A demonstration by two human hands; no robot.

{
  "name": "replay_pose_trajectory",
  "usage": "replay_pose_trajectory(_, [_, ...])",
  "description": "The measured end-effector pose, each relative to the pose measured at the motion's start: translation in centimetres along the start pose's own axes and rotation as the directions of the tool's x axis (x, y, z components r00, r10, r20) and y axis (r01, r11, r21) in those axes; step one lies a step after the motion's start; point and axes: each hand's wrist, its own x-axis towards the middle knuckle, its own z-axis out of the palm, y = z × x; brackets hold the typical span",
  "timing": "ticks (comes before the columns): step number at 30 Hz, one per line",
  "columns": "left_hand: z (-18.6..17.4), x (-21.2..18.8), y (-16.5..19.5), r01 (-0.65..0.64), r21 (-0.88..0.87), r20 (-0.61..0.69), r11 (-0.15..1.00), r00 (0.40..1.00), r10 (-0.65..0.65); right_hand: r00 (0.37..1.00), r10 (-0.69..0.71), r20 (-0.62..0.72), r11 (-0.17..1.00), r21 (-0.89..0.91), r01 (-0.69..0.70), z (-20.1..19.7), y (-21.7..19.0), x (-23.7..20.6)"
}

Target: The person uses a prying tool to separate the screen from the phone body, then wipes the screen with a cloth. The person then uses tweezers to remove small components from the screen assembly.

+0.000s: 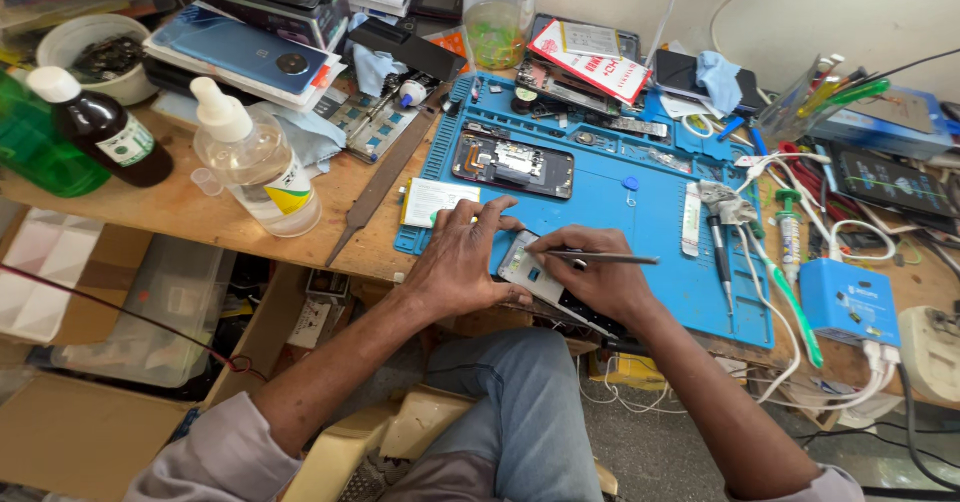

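View from above of a cluttered repair bench. In the lower middle of the frame, the person's left hand (462, 257) lies flat with fingers spread, pressing down on a white phone (532, 277) at the near edge of a blue mat (640, 212). The right hand (600, 280) is closed in a pen-like grip on slim metal tweezers (600, 258), whose tip touches the phone's upper end, just beside the left fingertips. The phone lies tilted, partly hidden under both hands.

Just above the hands, on the mat, sits an opened phone (513, 165) with its insides showing, and a small white card (437, 200) rests at the mat's left edge. Left of the mat, a clear bottle (258, 162) with a white cap stands on the wooden bench, and a dark brown bottle (105, 127) stands further left. A long flat file (385, 184) lies diagonally between the clear bottle and the mat. At the right, a small blue box (848, 300) trails white cables. Jeans-clad knees show at the bottom centre.
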Motion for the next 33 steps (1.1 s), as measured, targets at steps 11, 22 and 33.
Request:
replay_pose_trajectory(11, [0.7, 1.7, 1.7, -0.045, -0.035, -0.02, 0.998, 0.999, 0.044, 0.639, 0.77, -0.004, 0.633, -0.131, -0.763, -14.4, 3.1, -9.4])
replay_pose_trajectory(22, [1.0, 1.3, 1.7, -0.044, -0.033, 0.009, 0.999, 0.999, 0.044, 0.905, 0.059, -0.422, 0.626, -0.691, -0.363, -16.2, 10.1, -4.2])
replay_pose_trajectory(33, [1.2, 1.7, 1.3, 0.002, -0.114, -0.001, 0.993, 1.0, -0.002, 1.0, -0.012, -0.002, 0.992, -0.126, 0.012, -1.4, 0.3, 0.4])
